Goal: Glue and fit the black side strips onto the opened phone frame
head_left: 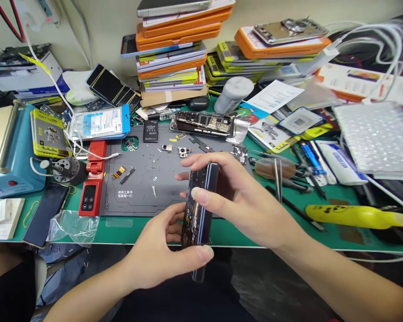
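Between both hands I hold an opened smartphone (pixel 195 219) on edge, its inner parts facing left and a dark, shiny side facing right. My left hand (pixel 164 250) grips the lower end, thumb across the edge and fingers behind. My right hand (pixel 230 194) is closed around the upper end, its thumb on the inside face. Beyond lies a grey work mat (pixel 141 201) with small screws and parts, among them a camera module (pixel 184 152). A phone battery (pixel 151 131) and another opened phone (pixel 203 124) rest at the mat's far edge.
A red device with buttons (pixel 89 197) borders the mat on the left. Tweezers (pixel 278 179), a yellow bottle (pixel 356 216) and bubble wrap (pixel 379 138) lie to the right. Stacked boxes (pixel 171 67) and a white canister (pixel 233 94) stand behind. A dark phone (pixel 47 214) lies front left.
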`<state>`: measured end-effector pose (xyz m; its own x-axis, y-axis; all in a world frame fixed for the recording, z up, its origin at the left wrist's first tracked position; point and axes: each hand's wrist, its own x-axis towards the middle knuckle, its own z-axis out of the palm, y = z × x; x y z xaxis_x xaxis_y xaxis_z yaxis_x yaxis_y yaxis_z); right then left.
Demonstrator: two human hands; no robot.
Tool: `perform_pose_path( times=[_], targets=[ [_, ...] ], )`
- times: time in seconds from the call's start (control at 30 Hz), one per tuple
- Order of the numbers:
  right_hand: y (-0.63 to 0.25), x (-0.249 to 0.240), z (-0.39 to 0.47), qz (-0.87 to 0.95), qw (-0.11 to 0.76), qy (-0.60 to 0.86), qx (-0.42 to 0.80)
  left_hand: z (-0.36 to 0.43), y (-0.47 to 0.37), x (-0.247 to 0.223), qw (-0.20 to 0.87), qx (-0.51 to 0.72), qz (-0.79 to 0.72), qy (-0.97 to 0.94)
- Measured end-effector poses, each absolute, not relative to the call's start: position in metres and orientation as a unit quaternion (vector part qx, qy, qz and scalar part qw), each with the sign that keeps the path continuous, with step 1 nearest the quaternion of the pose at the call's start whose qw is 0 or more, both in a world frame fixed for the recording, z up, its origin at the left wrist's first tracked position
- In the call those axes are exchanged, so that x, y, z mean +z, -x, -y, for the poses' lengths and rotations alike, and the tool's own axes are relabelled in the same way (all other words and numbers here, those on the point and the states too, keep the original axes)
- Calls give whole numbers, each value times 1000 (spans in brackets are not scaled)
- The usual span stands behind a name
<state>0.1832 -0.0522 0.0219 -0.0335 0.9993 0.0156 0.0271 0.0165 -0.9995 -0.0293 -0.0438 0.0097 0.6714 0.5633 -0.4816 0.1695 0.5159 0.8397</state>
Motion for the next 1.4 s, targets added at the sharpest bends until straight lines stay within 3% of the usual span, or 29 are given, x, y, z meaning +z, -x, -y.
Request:
perform_pose_path(
  times=[0.3,0.63,1.4],
  targets=[
    [-182,26,49,509,519,485,487,45,28,4,746,150,-392,-517],
    [-186,52,62,568,458,469,498,35,29,-9,669,234,-277,-649],
    [-180,61,71,554,488,457,497,40,29,-14,623,250,-308,-675]
  ],
)
